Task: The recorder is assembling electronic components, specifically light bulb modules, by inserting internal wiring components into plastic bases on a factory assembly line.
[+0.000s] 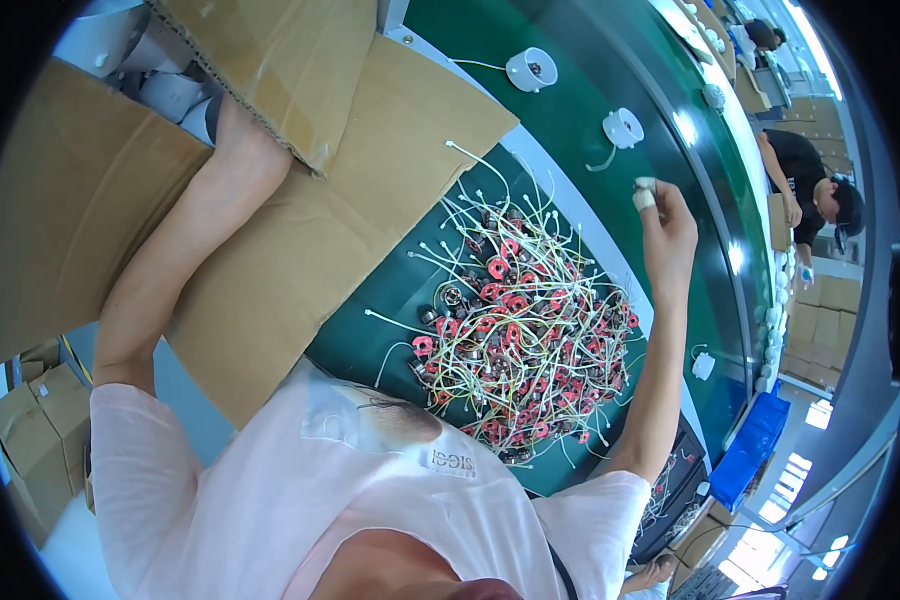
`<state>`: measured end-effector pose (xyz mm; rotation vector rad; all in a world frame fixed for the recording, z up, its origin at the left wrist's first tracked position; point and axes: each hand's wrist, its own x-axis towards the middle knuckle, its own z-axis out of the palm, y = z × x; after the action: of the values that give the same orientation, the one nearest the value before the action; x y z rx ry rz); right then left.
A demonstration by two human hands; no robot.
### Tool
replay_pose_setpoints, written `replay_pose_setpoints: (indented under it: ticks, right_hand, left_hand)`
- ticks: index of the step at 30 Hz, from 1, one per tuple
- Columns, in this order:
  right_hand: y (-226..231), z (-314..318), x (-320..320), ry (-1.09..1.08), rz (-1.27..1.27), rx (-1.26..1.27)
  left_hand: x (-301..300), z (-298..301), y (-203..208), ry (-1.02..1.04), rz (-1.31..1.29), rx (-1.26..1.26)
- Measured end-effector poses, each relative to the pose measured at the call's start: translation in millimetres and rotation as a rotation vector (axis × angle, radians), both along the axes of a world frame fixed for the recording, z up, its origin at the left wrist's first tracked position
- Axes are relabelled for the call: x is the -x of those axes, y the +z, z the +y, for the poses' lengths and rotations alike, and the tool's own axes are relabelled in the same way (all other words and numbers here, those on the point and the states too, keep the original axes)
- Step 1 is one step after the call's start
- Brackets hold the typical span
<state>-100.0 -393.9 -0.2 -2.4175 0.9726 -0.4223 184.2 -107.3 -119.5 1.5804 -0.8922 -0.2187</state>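
Observation:
My left hand reaches into a cardboard box at the upper left. A flap hides its fingers, so I cannot see what they touch. White cup-shaped housings lie in that box. My right hand is raised over the green conveyor belt, thumb and fingertips pinched, with pale covers on the tips. Nothing shows between them. Nearest to it is a white round housing with a short wire. Another white housing, a small part inside, sits farther left on the belt.
A large heap of small red-and-black motor-like parts with pale wires covers the green worktop before me. A blue bin stands beyond my right arm. Another person works across the belt. Stacked cartons are at the left.

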Motion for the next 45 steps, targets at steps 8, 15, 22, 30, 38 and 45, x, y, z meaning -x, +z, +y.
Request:
replay_pose_setpoints:
  ticks: [8,15,22,30,38,45]
  right_hand:
    - [4.7,115.1,0.8,0.768,0.13,0.126]
    - [-11.3,131.1,-28.6,0.843,0.533,0.568]
    - [15.8,119.2,-8.0,0.648,0.101,0.041]
    - [32.8,123.7,-5.6,0.22,-0.237,-0.869]
    - [39.3,123.2,-11.8,0.271,-0.438,-0.7]
    - [70.9,143.7,-6.7,0.285,-0.473,-0.591]
  left_hand:
    - [8.4,0.2,20.1,0.182,-0.645,-0.311]
    - [14.0,26.6,45.5,0.261,-0.743,-0.858]
    - [26.3,28.2,72.7,-0.105,-0.207,-0.995]
    - [52.0,51.7,91.4,-0.291,-0.377,-0.92]
    - [72.4,73.2,96.2,-0.172,-0.13,-0.351]
    - [82.9,64.1,103.4,-0.057,-0.126,-0.637]
